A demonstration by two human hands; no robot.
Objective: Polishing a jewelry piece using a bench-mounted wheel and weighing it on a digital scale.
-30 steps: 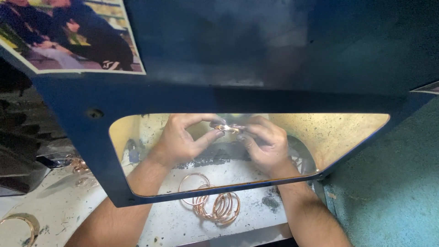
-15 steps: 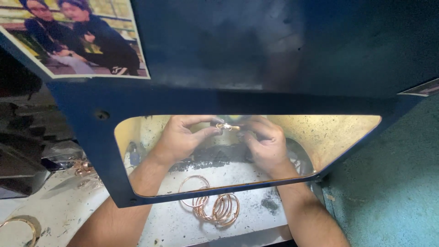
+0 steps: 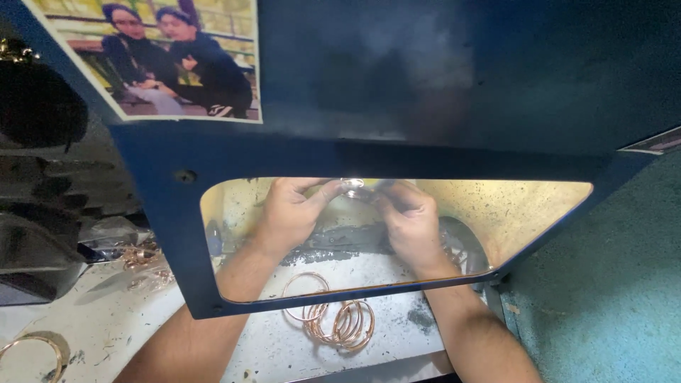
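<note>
- Both hands: left hand (image 3: 289, 213) and right hand (image 3: 406, 218) meet behind a clear pane, fingertips pinched together on one small shiny piece (image 3: 352, 186); grip closed on it from both sides.
- Piece: held up between the two hands, near the top edge of the pane, above the desk; too small and glary to tell its exact shape.
- Pane (image 3: 525, 213): see-through window with rounded corners, set in a dark blue panel (image 3: 440, 92); both forearms pass under its lower edge.
- Bangles (image 3: 339, 320): loose cluster of thin copper-coloured rings, lying flat on the desk, below and between the wrists, some overlapping.
- Desk (image 3: 142, 319): pale, scuffed top with dark specks and a black smear under the hands.
- Ring (image 3: 34, 349): single copper-coloured ring at the lower left corner, well apart from the cluster.
- Chain bits (image 3: 138, 257): small copper-coloured tangle at the left, beside the panel's edge.
- Photo (image 3: 167, 60): print of two seated people, fixed to the panel's upper left.
- Wall (image 3: 624, 298): teal, rough surface at the right.
</note>
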